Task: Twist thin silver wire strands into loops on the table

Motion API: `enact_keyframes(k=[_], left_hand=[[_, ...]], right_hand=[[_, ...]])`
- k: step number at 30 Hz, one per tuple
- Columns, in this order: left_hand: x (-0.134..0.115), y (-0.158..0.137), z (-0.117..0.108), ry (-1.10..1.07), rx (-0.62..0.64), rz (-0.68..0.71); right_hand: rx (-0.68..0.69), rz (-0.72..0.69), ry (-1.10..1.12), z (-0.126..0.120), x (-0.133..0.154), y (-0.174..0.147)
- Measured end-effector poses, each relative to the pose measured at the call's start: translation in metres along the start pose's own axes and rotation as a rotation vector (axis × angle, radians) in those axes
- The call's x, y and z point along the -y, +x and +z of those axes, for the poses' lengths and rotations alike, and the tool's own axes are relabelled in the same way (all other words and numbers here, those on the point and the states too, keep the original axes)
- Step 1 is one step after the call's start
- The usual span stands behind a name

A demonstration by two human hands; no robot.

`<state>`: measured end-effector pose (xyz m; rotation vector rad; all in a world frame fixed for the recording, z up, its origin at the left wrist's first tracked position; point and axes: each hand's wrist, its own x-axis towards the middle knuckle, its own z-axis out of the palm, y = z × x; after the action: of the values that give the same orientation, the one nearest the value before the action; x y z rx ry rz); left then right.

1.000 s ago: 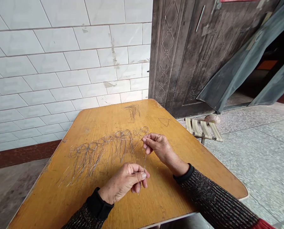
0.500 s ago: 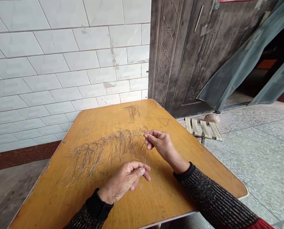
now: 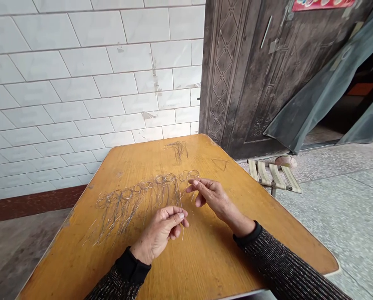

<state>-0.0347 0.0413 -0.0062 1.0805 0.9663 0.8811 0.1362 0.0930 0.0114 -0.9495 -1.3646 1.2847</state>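
My left hand (image 3: 163, 229) pinches a thin metal wire (image 3: 182, 234) between thumb and fingertips over the near middle of the table. One end of the wire sticks out below the fingers, and the rest runs upward toward the looped wires. My right hand (image 3: 213, 198) is just to the right and farther off, its fingers apart and nothing visible between them. Beyond both hands lies a row of wires twisted into small loops (image 3: 127, 194), their loose tails pointing toward me. The rightmost loop (image 3: 193, 174) lies just past my right fingertips.
The yellow wooden table (image 3: 230, 258) meets a white tiled wall (image 3: 89, 66). A small bundle of straight wires (image 3: 179, 150) and a bent triangular wire (image 3: 220, 163) lie at its far end. A folding stool (image 3: 274, 175) stands right, near a dark carved door (image 3: 236, 83) and grey curtain (image 3: 324, 96).
My right hand has let go of the wire and its fingers have spread. My left fingers have closed on the wire and moved slightly up and left. The camera view has shifted a little.
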Motion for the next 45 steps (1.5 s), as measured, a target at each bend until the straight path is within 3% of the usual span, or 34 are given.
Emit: enact_keyframes(k=[6, 10, 18, 22, 27, 30, 34, 41, 45], left_hand=[[-0.007, 0.003, -0.011, 0.086, -0.227, 0.165], [-0.01, 0.002, -0.011, 0.093, -0.267, 0.202], [-0.011, 0.003, -0.007, 0.075, -0.28, 0.246], [-0.009, 0.005, -0.006, 0.076, -0.267, 0.281], [-0.007, 0.005, -0.004, 0.062, -0.371, 0.329], [-0.004, 0.004, -0.003, 0.1, -0.407, 0.358], [0.003, 0.002, 0.003, 0.411, -0.382, 0.531], [0.019, -0.002, 0.007, 1.196, -0.079, 0.958], [0.03, 0.007, 0.005, 1.366, -0.17, 1.148]], right_hand=[[0.318, 0.126, -0.143, 0.013, -0.012, -0.008], [0.442, 0.228, -0.094, 0.029, -0.02, -0.017], [0.339, 0.27, 0.036, 0.041, -0.023, -0.022], [0.365, 0.248, 0.046, 0.046, -0.026, -0.025], [0.286, 0.169, 0.097, 0.04, -0.025, -0.02], [0.214, 0.112, 0.105, 0.025, -0.018, 0.0], [0.024, 0.183, 0.194, 0.003, -0.007, 0.049], [-0.122, 0.328, 0.197, -0.013, -0.015, 0.156], [-0.161, 0.397, 0.202, -0.013, -0.028, 0.204]])
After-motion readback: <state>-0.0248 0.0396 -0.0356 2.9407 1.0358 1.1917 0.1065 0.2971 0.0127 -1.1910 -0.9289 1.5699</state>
